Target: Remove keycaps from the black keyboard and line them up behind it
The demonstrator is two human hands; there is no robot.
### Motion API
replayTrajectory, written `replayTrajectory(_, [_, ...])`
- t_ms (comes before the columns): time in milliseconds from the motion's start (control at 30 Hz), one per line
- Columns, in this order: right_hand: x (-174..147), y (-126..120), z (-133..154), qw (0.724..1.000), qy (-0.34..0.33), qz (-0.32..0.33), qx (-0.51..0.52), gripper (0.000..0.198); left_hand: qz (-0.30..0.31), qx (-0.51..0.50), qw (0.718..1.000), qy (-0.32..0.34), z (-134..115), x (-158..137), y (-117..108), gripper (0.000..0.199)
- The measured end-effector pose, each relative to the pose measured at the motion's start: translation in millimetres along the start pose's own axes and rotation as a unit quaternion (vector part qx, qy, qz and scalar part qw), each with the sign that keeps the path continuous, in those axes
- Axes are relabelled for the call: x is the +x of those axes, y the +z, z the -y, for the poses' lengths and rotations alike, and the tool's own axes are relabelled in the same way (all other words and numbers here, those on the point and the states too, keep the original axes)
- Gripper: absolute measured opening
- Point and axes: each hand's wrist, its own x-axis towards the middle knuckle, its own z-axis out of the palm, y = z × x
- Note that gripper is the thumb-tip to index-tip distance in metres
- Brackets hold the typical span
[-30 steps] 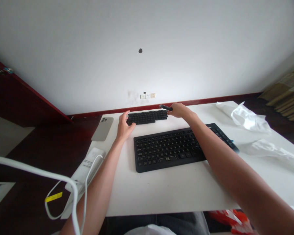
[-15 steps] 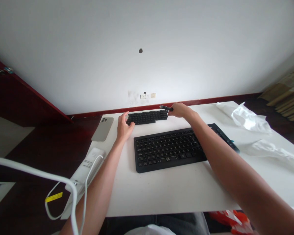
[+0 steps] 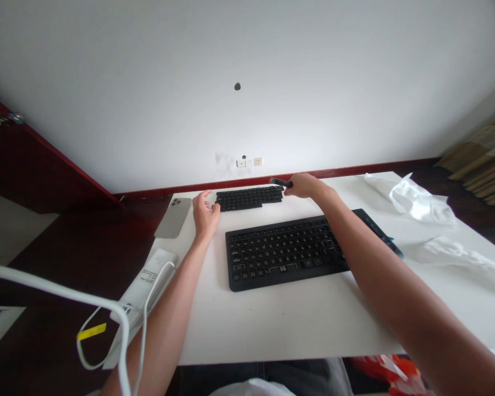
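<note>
Left hand (image 3: 206,215) moved leftward; right hand (image 3: 304,186) partly hides tool (image 3: 280,182).

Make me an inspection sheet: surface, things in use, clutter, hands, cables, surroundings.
Surface: white table, small specks near the front.
Things in use: black keyboard, lying askew, partly hidden by the right arm; black keys in rows beyond it.
Clutter: phone, camera side up; crumpled white plastic at right.
Hands: left hand at the keys' left end, fingers apart; right hand gripping a dark tool.
Cables: white cord near the power strip.
Surroundings: wall sockets, red door, curtain.
</note>
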Motion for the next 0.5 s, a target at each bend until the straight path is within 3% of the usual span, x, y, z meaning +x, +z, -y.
replayTrajectory(500, [-5.4, -5.2, 7.3, 0.998, -0.022, 0.051, -0.011, 0.025, 0.005, -0.001, 1.000, 0.001, -0.2, -0.2, 1.6, 0.049])
